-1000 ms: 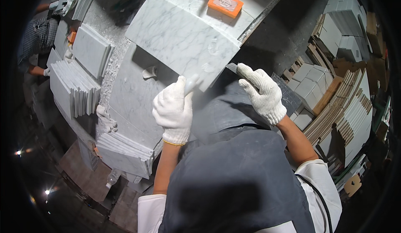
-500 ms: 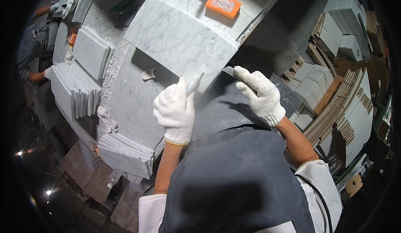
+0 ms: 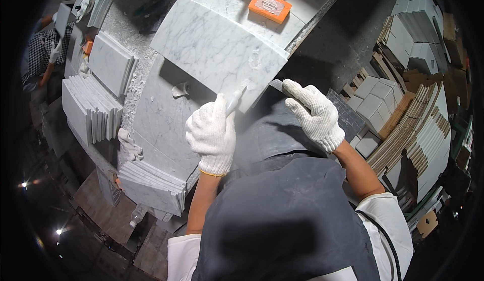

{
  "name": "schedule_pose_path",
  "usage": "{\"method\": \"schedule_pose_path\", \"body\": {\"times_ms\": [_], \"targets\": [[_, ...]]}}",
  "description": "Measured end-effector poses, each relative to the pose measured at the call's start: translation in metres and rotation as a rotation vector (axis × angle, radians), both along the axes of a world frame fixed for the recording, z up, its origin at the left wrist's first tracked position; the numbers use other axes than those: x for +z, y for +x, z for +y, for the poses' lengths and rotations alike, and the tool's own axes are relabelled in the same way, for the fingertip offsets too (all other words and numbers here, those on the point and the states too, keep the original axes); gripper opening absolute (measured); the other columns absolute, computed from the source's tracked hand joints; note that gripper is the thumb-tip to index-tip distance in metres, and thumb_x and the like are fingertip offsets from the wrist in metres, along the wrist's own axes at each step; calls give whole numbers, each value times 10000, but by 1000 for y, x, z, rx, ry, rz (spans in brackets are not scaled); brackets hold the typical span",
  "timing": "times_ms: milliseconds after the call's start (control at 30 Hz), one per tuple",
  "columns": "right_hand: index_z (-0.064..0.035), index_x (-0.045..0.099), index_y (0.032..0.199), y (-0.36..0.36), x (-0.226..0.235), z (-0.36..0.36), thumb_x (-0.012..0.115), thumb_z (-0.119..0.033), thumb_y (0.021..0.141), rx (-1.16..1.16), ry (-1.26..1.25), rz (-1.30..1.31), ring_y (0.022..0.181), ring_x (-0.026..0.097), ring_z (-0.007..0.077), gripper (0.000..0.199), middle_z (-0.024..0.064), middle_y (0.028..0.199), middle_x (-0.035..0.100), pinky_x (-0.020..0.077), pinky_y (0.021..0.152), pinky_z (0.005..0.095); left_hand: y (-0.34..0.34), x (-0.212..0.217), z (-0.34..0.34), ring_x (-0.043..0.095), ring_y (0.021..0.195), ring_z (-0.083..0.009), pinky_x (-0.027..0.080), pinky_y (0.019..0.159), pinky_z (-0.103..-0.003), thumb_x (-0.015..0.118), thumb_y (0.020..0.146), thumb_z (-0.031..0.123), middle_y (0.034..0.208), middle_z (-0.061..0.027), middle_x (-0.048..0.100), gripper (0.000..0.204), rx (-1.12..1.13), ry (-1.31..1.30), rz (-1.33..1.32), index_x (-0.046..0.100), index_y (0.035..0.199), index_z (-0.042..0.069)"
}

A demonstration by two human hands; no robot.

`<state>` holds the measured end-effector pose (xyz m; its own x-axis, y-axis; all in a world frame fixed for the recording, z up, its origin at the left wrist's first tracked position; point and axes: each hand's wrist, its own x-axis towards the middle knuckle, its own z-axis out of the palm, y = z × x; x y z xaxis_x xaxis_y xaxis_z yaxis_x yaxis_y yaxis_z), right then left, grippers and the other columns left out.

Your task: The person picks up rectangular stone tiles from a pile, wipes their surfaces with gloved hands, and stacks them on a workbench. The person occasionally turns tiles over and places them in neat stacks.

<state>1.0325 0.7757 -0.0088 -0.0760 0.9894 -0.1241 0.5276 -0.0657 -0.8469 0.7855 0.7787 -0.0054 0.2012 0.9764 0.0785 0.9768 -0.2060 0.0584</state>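
A grey-veined white marble tile (image 3: 212,44) lies before me, its near corner jutting past the slabs beneath. My left hand (image 3: 210,135), in a white knit glove, is closed around a small translucent squeeze bottle (image 3: 233,101). The bottle's thin nozzle points at a shiny wet patch (image 3: 248,84) near the tile's right end. My right hand (image 3: 315,112), gloved too, pinches a small flat blade (image 3: 277,84) beside the tile's near right edge. Its handle, if there is one, is hidden by the fingers.
An orange block (image 3: 269,7) with a pale label sits on the slab behind the tile. Stacked marble tiles (image 3: 91,109) stand to the left, and more tiles (image 3: 154,185) nearer me. White boxes (image 3: 375,99) are at right. A co-worker (image 3: 45,54) handles a tile at far left.
Both my hands stay nearly still, with the bottle nozzle over the wet patch. At far left, the co-worker's hands have moved and now hold up a tile.
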Motion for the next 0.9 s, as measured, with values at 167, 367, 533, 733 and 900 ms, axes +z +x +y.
{"method": "schedule_pose_path", "body": {"times_ms": [167,367,533,733,900], "targets": [[-88,673,1353,0,1,1,726,-205,964,4,-18,-8,853,674,231,410,102,984,693,540,797,317,3,3,0,644,1010,-297,487,922,-450,820,791,183,1087,-72,706,515,59,-80,-26,700,1285,104],[-81,669,1355,1,-2,2,724,-206,966,-1,-18,-6,844,668,231,413,105,973,688,538,796,313,2,4,-1,637,1005,-285,487,913,-447,823,775,185,1077,-47,698,531,67,-103,-32,699,1288,131],[-76,664,1359,1,-4,2,716,-204,972,-1,-36,-4,844,666,230,411,108,972,686,536,795,316,1,2,-3,627,1035,-272,479,929,-447,821,775,195,1097,-36,693,541,43,-71,-33,692,1297,138],[-77,661,1363,1,-5,3,715,-200,971,-3,-63,-33,842,663,233,414,108,973,685,533,793,315,1,4,-3,623,1045,-273,476,928,-444,813,789,205,1109,-34,690,526,46,-95,-28,692,1297,137],[-68,657,1368,2,-6,1,717,-179,967,-8,-32,15,860,664,223,421,106,982,687,528,809,308,0,3,-5,626,1039,-286,479,917,-442,813,793,205,1120,-57,689,524,64,-87,-74,693,1298,130]]}}
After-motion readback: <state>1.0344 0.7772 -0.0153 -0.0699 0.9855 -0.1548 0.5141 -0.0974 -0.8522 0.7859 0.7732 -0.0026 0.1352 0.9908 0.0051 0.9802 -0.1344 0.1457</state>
